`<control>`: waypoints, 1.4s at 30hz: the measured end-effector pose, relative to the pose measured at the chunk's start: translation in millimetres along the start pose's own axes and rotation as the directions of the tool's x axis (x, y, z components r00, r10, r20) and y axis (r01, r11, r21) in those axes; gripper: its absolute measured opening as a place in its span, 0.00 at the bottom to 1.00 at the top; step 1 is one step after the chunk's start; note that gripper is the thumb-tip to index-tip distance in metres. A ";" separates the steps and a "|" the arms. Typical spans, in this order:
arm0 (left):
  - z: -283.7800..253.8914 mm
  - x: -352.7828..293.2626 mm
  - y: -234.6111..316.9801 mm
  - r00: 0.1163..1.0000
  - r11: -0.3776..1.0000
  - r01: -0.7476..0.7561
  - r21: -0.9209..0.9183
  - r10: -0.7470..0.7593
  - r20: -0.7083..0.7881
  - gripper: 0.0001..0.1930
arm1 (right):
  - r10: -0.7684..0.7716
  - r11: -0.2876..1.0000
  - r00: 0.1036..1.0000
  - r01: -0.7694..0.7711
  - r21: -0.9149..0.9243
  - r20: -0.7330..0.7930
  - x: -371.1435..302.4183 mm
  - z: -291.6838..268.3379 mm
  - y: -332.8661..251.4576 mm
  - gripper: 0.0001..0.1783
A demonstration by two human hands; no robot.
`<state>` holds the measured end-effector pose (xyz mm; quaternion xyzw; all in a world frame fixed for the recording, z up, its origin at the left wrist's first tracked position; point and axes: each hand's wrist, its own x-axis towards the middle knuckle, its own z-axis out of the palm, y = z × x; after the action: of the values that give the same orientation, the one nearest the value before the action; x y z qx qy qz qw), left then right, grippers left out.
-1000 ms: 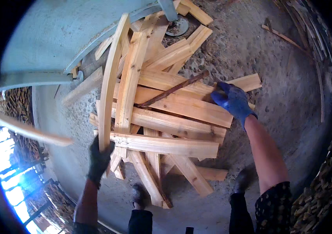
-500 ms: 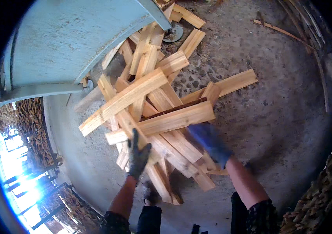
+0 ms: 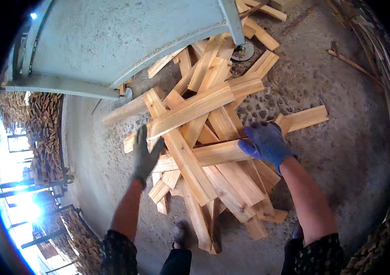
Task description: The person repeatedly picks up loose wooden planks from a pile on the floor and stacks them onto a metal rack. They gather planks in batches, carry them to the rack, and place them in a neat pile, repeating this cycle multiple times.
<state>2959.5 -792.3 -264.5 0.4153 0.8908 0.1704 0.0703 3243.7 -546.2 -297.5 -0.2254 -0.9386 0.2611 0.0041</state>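
Note:
A heap of rough wooden boards lies crisscrossed on the floor before me. My left hand [image 3: 147, 158], in a grey-green glove, has its fingers stretched and thumb apart. It is in front of the left end of a long slanting board [image 3: 199, 107]; whether it touches that board I cannot tell. My right hand [image 3: 270, 144], in a blue glove, closes over the right end of a lower wooden board [image 3: 220, 153], thumb across its face. A diagonal board [image 3: 183, 156] crosses over that board's left part.
A pale blue metal machine panel [image 3: 126, 41] stands at the upper left, more boards by its foot. One board [image 3: 307, 118] juts out to the right. Thin strips [image 3: 357, 68] lie farther right. Stacked wood [image 3: 46, 137] lines the left side. My shoe [image 3: 180, 233] is near the heap.
My right hand has come up from below the lower board onto its right end. The left hand has moved up beside the slanting board. The whole view has shifted, putting the heap farther right.

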 end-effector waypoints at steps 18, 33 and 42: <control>13.1 -44.0 -53.6 0.894 0.870 0.308 -0.385 -0.126 0.430 0.30 | 0.494 0.590 0.843 -0.506 0.629 0.214 -86.6 55.8 -52.9 0.34; -10.8 -204.1 129.4 0.573 0.595 0.728 -0.341 -0.254 0.779 0.15 | 0.579 0.041 0.713 -0.510 0.859 0.396 -227.8 123.9 -73.4 0.30; -20.0 -228.2 57.6 0.735 0.421 0.678 -0.603 -0.396 0.550 0.18 | 0.854 0.091 0.366 -0.805 0.587 0.369 -361.5 164.4 -87.3 0.27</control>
<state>3142.7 -937.1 -228.6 0.0519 0.7866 0.4323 0.4379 3511.1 -846.7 -356.9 -0.7012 -0.4684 0.5368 -0.0284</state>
